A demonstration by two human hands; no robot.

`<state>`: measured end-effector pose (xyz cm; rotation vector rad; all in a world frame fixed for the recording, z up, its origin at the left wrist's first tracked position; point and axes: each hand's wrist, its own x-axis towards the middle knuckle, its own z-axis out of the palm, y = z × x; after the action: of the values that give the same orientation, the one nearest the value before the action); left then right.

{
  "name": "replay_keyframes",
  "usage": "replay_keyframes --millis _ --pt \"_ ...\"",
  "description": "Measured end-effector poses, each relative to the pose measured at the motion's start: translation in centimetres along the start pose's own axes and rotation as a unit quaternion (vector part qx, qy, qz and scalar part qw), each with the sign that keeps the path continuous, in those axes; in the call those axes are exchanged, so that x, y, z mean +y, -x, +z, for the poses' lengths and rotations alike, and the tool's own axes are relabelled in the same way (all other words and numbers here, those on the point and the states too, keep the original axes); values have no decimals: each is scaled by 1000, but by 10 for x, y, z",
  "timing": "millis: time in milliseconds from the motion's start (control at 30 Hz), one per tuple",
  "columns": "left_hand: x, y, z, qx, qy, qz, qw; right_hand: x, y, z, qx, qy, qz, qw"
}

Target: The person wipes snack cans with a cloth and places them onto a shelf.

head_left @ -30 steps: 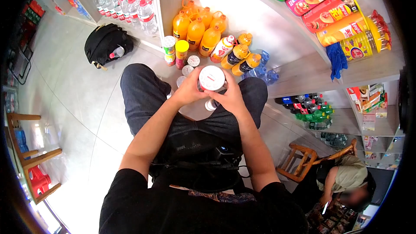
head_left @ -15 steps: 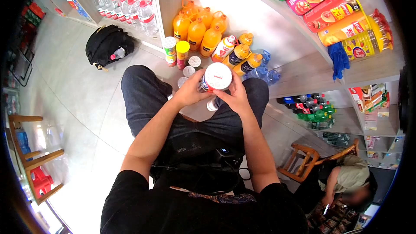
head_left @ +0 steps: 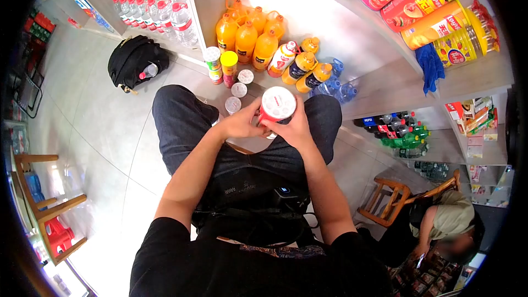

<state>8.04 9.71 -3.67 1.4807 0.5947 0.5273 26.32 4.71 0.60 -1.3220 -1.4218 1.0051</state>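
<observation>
A red container with a round white lid is held between both hands above the lap. My left hand is wrapped against its left side, fingers bent. My right hand grips its right side, with the thumb across the front. Just beyond, on the left, several white-lidded containers stand in a short line. Beside them are a can with a yellow lid and a green-and-white can.
Orange juice bottles and water bottles stand on low shelves. A black backpack lies on the floor at left. A blue cloth hangs at right, above soda bottles. Another person sits near a wooden chair.
The held container has tilted and turned, showing more of its red side below the lid. My left fingers have shifted lower on it. The camera view has moved slightly.
</observation>
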Motion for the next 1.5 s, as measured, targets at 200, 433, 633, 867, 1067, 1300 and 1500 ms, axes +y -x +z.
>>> replay_keyframes --millis 200,433,633,867,1067,1300,1500 --pt "-10 -7 1 60 -88 26 994 14 -3 25 152 71 -43 985" --pt "8 -2 -2 93 28 -4 995 19 -8 18 55 -49 -51 996" --pt "5 -2 -8 110 154 25 982 59 14 14 -65 -78 42 994" --pt "8 5 -9 122 141 50 981 63 15 21 -68 -102 9 992" --pt "24 4 -3 140 -39 46 988 52 15 16 -48 -84 -9 995" --pt "121 -26 -38 163 -105 114 974 -12 -29 -20 38 15 -156 987" --pt "245 -82 -101 198 -128 284 929 -85 -86 -73 133 147 -235 951"
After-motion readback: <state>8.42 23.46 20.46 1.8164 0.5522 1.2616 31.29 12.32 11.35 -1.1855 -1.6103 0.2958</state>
